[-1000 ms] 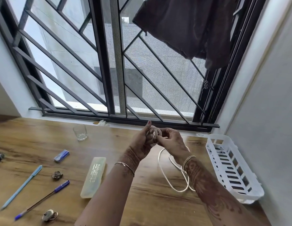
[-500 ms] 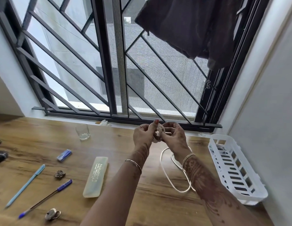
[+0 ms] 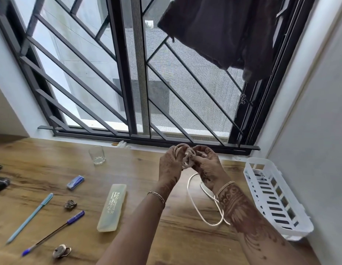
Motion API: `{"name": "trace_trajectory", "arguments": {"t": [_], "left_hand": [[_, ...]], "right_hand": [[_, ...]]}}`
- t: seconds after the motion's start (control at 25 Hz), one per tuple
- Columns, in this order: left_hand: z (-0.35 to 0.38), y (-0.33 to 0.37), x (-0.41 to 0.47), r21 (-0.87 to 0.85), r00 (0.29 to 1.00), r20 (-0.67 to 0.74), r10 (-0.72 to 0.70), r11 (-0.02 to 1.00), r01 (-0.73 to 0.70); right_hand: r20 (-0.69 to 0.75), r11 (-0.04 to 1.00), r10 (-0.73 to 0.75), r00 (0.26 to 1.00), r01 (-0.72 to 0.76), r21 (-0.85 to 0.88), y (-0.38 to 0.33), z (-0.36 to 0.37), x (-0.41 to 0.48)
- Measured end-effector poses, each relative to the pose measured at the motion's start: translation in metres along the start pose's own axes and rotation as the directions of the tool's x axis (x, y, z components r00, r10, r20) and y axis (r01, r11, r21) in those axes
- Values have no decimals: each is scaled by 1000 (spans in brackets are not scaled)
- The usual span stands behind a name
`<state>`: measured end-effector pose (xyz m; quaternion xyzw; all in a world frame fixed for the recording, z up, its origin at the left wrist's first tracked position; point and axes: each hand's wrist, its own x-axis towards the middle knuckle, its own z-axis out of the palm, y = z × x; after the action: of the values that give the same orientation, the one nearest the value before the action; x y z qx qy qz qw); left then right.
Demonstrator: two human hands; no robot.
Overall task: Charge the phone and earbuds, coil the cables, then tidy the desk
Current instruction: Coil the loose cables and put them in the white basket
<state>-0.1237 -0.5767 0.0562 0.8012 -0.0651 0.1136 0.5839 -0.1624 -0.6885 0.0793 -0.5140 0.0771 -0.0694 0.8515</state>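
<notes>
A white cable (image 3: pixel 193 203) trails in a loose loop across the wooden desk (image 3: pixel 139 175) and rises to my hands. My left hand (image 3: pixel 171 165) holds a small coil of that cable wound around its fingers, raised above the desk near the window sill. My right hand (image 3: pixel 206 165) pinches the cable right beside the coil, touching it. A white slotted basket (image 3: pixel 277 199) lies at the right edge against the wall, with another white cable inside. A dark device (image 3: pixel 1 183) shows partly at the far left edge.
On the left half lie a pale pencil case (image 3: pixel 112 207), a blue eraser (image 3: pixel 75 182), a light-blue pen (image 3: pixel 29 218), a dark-blue pen (image 3: pixel 53 233), two small metal clips (image 3: pixel 70 205) and a glass (image 3: pixel 97 155). A barred window stands behind the desk.
Both hands rose slightly toward the window while the coil on my left fingers grew by a turn. The loose loop on the desk has barely shifted.
</notes>
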Motion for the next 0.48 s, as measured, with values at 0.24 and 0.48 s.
{"name": "trace_trajectory", "arguments": {"t": [0.24, 0.48], "left_hand": [[0, 2, 1, -4, 1000, 2, 31, 1000, -31], [1, 4, 0, -175, 997, 45, -65, 982, 72]], "right_hand": [[-9, 979, 26, 1000, -23, 201, 4, 0, 3], [32, 994, -108, 994, 107, 28, 12, -7, 7]]}}
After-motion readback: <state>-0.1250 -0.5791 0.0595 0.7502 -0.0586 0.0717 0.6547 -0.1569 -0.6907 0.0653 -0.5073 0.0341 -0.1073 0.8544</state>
